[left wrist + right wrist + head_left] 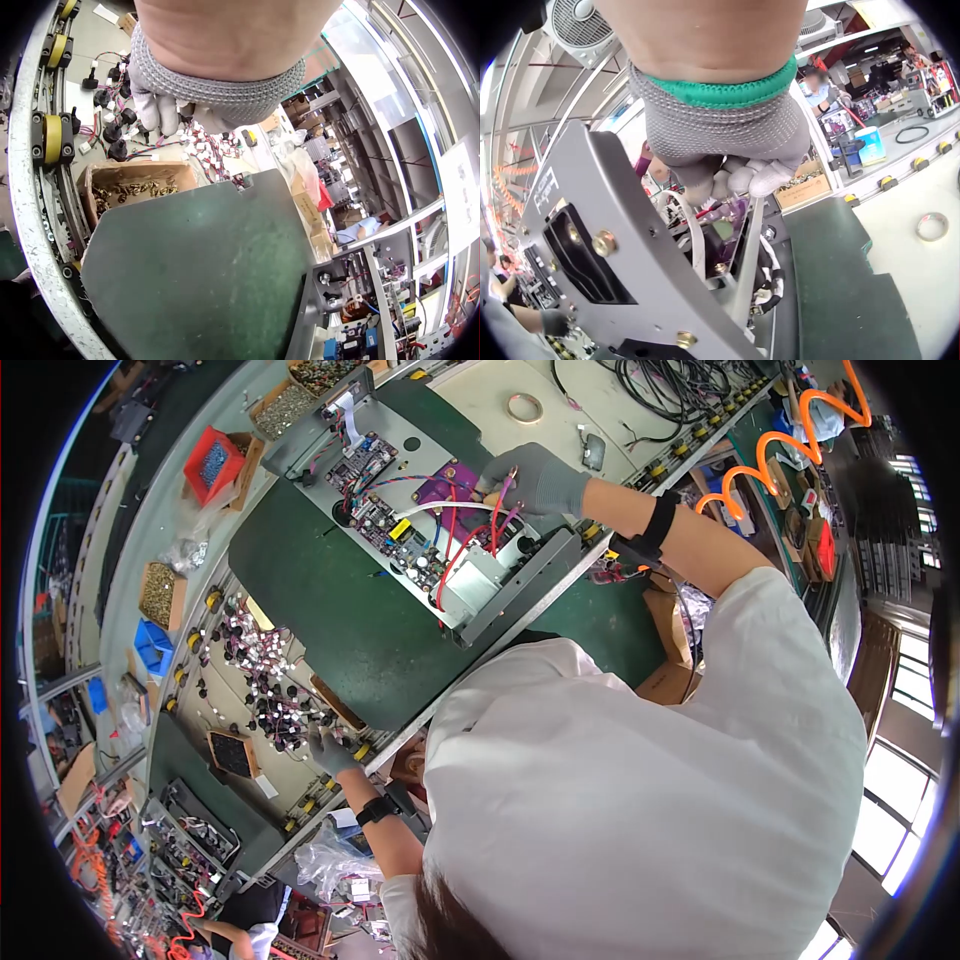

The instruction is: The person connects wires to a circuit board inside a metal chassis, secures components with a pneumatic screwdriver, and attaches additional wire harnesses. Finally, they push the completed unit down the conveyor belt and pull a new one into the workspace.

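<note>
My gloved right hand (540,478) is over one side of an open grey metal chassis (520,592), its fingers curled among red wires (494,532) above a purple board (440,488). A white cable (440,506) runs toward these fingers. In the right wrist view the fingertips (769,180) bend inward beside the metal wall. My gloved left hand (330,752) reaches down into a pile of wired black round parts (275,720) with white connectors. Its fingers (148,112) lie against the pile in the left wrist view; I cannot tell whether they pinch a part.
The chassis lies on a dark green mat (350,630). A cardboard box of brass-coloured pieces (180,174) stands beside the pile. A roll of tape (524,407) and black cables (670,390) lie at the back. Red bin (225,480) and blue bin (152,650) stand at left.
</note>
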`<state>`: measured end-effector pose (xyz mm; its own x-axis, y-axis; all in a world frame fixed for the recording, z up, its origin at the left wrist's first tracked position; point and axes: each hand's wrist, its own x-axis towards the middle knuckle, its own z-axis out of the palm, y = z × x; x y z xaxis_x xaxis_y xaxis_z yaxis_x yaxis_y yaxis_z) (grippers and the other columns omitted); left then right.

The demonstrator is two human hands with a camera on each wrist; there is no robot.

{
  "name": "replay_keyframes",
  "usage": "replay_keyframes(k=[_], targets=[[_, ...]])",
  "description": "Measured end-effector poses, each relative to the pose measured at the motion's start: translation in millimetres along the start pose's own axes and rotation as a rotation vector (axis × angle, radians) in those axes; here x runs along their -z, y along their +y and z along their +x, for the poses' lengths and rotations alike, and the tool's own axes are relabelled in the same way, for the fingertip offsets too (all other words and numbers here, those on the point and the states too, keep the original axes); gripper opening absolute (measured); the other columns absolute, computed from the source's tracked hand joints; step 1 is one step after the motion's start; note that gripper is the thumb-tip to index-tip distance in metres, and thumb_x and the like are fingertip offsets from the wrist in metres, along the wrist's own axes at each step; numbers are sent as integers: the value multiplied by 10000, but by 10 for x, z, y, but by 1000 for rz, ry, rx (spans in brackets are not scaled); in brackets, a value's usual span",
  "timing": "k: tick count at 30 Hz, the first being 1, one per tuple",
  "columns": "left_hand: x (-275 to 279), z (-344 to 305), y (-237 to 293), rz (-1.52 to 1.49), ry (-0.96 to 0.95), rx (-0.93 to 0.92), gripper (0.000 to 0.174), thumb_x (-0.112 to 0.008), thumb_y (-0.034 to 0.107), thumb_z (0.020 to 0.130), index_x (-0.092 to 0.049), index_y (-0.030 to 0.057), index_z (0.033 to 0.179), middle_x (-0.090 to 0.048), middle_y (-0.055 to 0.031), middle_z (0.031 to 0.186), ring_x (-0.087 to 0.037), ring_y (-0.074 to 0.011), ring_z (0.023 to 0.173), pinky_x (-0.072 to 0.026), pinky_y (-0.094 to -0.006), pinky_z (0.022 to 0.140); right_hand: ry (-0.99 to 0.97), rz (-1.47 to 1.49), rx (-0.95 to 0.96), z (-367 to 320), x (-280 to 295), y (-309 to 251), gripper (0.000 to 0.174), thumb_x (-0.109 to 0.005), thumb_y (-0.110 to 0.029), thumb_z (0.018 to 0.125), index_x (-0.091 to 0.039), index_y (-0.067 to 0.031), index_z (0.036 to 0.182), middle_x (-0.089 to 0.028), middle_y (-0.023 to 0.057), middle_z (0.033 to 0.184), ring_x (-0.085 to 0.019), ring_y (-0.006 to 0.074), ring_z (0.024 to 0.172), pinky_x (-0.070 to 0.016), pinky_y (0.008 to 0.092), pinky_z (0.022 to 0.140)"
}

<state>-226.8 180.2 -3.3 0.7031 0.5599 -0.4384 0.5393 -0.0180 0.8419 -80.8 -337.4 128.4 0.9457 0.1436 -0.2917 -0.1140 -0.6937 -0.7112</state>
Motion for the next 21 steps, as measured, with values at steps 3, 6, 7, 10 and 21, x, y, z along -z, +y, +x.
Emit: replay_keyframes(k=[3, 6, 7, 10, 21], targets=[[1, -8, -23, 14, -1, -24, 456, -471, 26, 813, -471, 1, 1268, -513, -92, 1227, -532, -159, 955, -439, -273, 804, 16, -221, 44, -93, 33, -116, 229, -724, -169, 731, -677, -70, 931, -643, 91, 895, -614, 213, 814, -493, 320, 723], [-44, -59, 4, 28, 13, -53, 452, -469, 30, 804, -483, 8, 1255, -557, -82, 1123, -537, -139, 842, -444, -254, 692, -22, -283, 155, -90, 77, -84, 218, -712, -159, 739, -677, -80, 939, -642, 103, 906, -614, 231, 824, -496, 324, 737], [-111, -178, 149, -14, 27, 10, 449, -470, 33, 797, -493, 14, 1245, -569, -72, 1055, -527, -131, 779, -426, -247, 628, -30, -283, 162, -82, 60, -59, 218, -712, -159, 739, -677, -80, 939, -642, 103, 906, -614, 231, 824, -496, 324, 737], [-130, -174, 120, -83, 72, 54, 453, -473, 39, 779, -511, 32, 1231, -571, -50, 895, -482, -112, 633, -355, -236, 484, 10, -318, 206, -66, -7, -20, 211, -705, -166, 747, -676, -73, 934, -646, 115, 880, -618, 241, 787, -503, 322, 732], [-19, -91, -203, -140, 72, 123, 423, -523, 32, 801, -515, 34, 1224, -582, -35, 857, -472, -77, 608, -361, -204, 497, 25, -44, 101, -76, -104, 86, 256, -689, -260, 772, -646, -68, 936, -642, 109, 851, -614, 191, 771, -486, 293, 710]])
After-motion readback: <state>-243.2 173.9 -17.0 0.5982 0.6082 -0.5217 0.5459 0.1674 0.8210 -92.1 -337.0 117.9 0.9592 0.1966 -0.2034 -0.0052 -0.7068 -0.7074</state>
